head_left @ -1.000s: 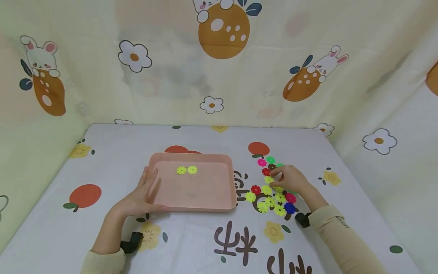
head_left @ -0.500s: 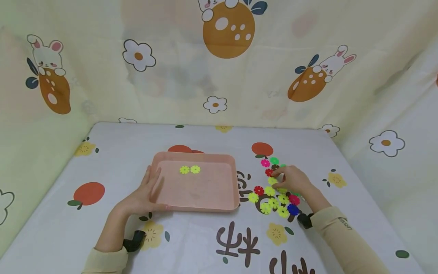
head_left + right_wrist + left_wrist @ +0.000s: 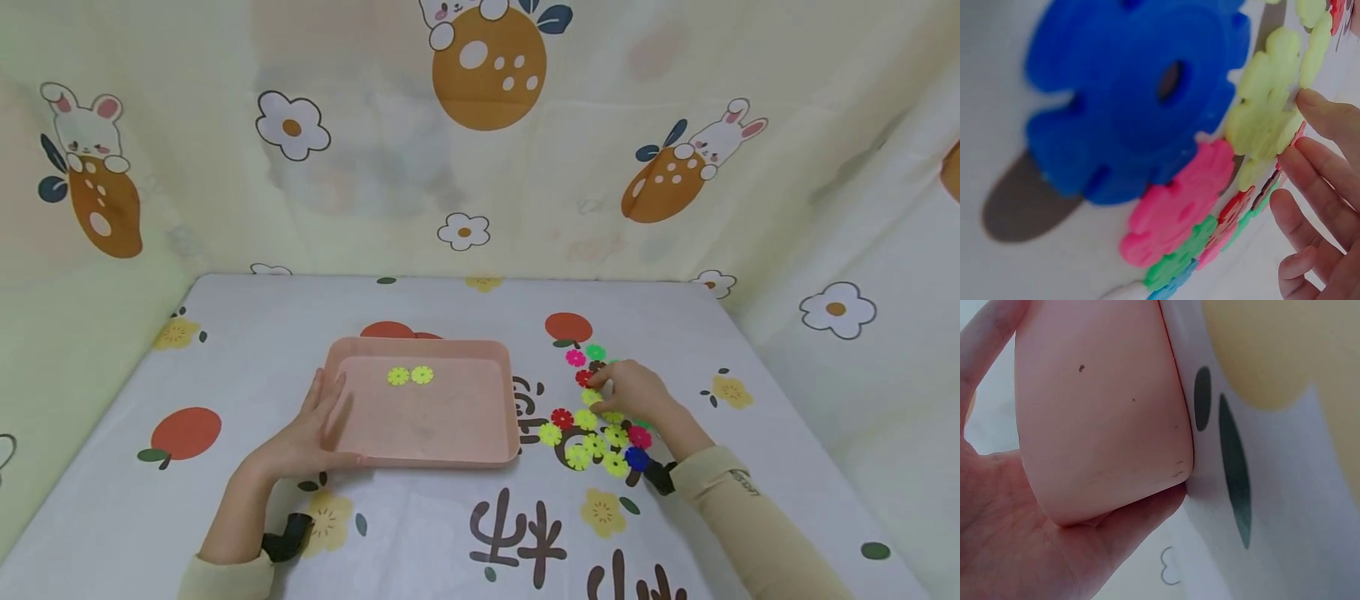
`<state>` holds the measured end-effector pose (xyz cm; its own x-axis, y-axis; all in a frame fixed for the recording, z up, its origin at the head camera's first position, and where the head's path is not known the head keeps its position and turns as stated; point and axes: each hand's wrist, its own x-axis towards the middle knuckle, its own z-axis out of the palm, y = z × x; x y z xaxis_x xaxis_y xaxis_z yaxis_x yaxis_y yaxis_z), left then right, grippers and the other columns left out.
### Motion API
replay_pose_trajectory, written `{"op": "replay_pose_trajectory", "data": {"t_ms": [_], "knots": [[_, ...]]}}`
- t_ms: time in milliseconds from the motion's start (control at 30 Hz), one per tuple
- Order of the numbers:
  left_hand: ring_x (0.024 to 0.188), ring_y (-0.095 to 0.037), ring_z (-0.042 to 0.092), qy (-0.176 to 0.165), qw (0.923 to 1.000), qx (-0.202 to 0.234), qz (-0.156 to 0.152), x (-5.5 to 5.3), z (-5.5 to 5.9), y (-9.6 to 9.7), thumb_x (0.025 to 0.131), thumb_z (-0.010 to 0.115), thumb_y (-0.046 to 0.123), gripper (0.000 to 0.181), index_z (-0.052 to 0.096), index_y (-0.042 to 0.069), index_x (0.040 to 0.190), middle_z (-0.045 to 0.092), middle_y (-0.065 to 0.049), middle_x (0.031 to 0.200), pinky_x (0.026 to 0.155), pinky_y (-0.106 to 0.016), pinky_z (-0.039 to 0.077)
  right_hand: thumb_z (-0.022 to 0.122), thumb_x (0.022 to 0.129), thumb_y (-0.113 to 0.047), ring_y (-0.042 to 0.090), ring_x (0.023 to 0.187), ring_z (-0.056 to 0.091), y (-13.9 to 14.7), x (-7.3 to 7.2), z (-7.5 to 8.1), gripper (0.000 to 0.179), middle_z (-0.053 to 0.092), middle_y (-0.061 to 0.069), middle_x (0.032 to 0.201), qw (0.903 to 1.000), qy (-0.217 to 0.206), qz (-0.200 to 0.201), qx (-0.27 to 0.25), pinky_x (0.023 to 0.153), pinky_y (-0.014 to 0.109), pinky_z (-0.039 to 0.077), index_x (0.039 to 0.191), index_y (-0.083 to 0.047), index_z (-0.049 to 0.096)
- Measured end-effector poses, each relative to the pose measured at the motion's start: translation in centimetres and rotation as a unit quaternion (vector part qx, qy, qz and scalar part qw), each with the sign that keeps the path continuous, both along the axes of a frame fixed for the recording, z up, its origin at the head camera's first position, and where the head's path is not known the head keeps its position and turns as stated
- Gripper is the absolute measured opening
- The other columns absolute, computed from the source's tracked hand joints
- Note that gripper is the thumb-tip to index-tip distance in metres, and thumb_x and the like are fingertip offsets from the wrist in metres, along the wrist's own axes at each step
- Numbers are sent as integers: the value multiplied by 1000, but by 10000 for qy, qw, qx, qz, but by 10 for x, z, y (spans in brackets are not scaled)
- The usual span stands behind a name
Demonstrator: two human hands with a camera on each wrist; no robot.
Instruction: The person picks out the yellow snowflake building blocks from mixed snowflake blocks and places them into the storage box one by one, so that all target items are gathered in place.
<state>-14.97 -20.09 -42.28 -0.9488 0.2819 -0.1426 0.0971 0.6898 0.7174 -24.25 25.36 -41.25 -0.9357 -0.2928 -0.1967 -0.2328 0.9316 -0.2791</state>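
Observation:
My left hand [image 3: 296, 437] holds the near left corner of a pink tray [image 3: 431, 429], with the thumb along its front side and the fingers at the left rim. In the left wrist view the tray's outer wall [image 3: 1104, 412] sits between thumb and fingers. Inside the tray lie two yellow flower-shaped discs [image 3: 399, 377] side by side. At the right, my right hand [image 3: 637, 392] is low over loose discs, its thumb and forefinger apart beside a yellow disc [image 3: 591, 397]. The right wrist view shows its fingertips close to yellow discs [image 3: 1266, 100], nothing lifted.
Red discs [image 3: 562, 418], a blue disc [image 3: 637, 458], pink discs [image 3: 575, 357] and a green disc [image 3: 596, 352] lie among several yellow ones right of the tray. A patterned cloth [image 3: 405, 533] covers the table; a printed curtain [image 3: 375, 183] hangs behind it.
The head view shifts slightly and returns. Both hands, the tray and the discs keep practically the same places.

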Motion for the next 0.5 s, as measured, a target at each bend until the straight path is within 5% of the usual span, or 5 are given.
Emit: {"op": "replay_pose_trajectory", "data": {"t_ms": [200,500], "knots": [[134,-46,-3,33,10000,34,-14,1,2,1,64,79,46,119,-1,17,148,-21,-16,149,95,-67,21,80,70,-24,21,83,55,-2,0,1,40,67,8,98,9999,-25,-30,131,68,35,49,103,-5,68],[134,-47,-2,-13,9998,-169,82,0,2,2,64,78,48,121,-4,21,148,-21,-15,149,94,-67,22,80,69,-21,18,74,54,-3,-1,0,35,66,5,91,9998,-133,-155,-61,66,32,50,98,-5,69]]}}
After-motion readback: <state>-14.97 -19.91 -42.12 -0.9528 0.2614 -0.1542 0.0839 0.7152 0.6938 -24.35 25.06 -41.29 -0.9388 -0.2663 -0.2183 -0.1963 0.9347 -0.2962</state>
